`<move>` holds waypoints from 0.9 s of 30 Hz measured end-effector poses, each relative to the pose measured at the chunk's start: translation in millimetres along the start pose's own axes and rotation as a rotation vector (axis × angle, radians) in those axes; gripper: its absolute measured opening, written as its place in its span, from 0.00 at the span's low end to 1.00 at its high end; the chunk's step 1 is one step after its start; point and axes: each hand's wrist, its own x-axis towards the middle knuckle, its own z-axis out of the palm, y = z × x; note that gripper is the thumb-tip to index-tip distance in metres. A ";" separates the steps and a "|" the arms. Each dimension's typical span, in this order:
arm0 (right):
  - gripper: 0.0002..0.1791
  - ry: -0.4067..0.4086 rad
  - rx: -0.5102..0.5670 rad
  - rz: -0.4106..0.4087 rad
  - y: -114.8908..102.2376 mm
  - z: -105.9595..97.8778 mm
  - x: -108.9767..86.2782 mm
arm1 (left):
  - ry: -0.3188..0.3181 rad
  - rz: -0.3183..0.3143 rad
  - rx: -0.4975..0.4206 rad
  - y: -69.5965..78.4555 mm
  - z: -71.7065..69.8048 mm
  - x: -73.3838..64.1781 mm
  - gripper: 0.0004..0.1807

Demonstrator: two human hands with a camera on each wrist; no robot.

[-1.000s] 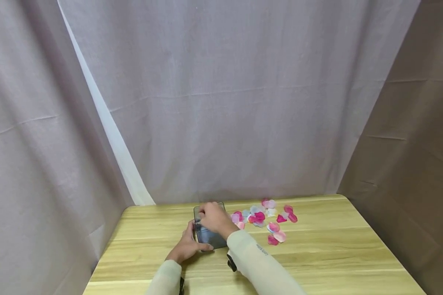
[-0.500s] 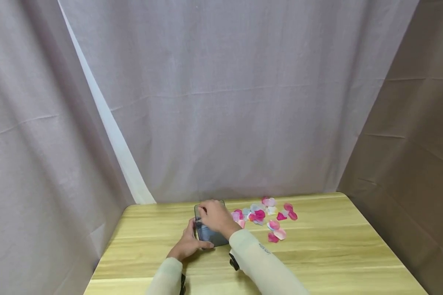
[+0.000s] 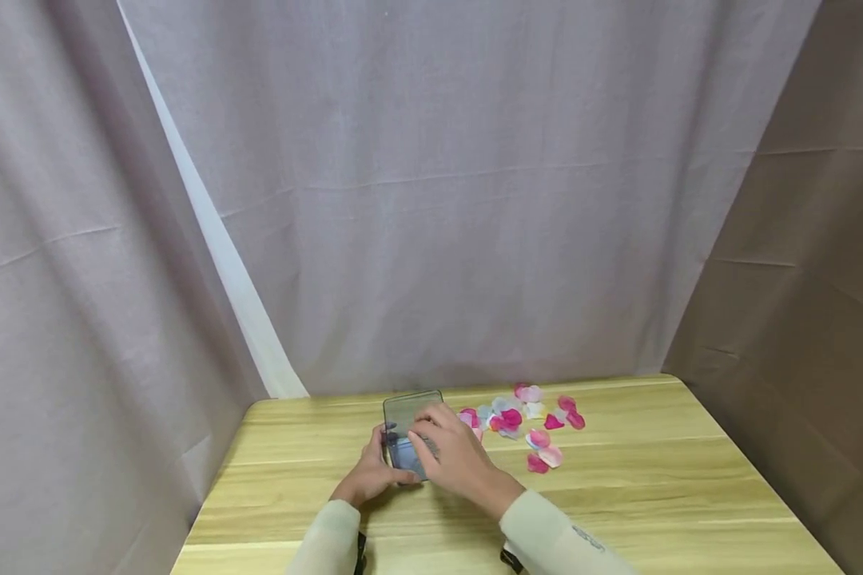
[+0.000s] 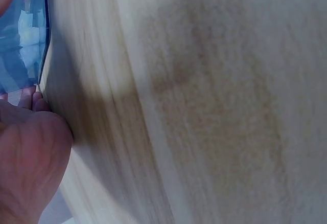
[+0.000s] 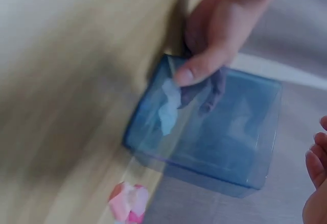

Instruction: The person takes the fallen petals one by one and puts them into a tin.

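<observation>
Translucent box (image 3: pixel 406 447) sits at your left hand's (image 3: pixel 369 473) one o'clock, long axis running roughly toward twelve; that nearer hand clamps it. Your right hand (image 3: pixel 462 457), loosely bent, seemingly holding nothing, hovers at its four; petals (image 3: pixel 507 418) scatter toward three.

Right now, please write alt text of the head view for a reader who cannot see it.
A person's left hand holds a transparent box at a wooden table, and the right hand hides part of it. Pink, white and pale blue petals lie scattered to the right; greyish curtains hang behind.
</observation>
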 end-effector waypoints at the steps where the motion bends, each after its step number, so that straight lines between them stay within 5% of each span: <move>1: 0.05 0.009 0.001 -0.024 -2.7 -5.8 -8.1 | -0.001 -0.001 -0.001 -0.1 0.6 0.6 0.66; 13: 0.04 -0.039 -0.090 0.001 -3.6 -39.6 -78.3 | 0.038 0.043 0.000 0.9 2.8 -1.1 0.61; 20: 0.11 -0.225 -0.239 0.250 45.2 -51.0 -115.4 | 0.032 0.021 -0.001 -1.5 2.5 -0.7 0.62; 27: 0.11 -0.286 -0.303 0.457 101.9 -65.1 -136.4 | 0.030 0.030 -0.020 -4.9 2.3 1.4 0.62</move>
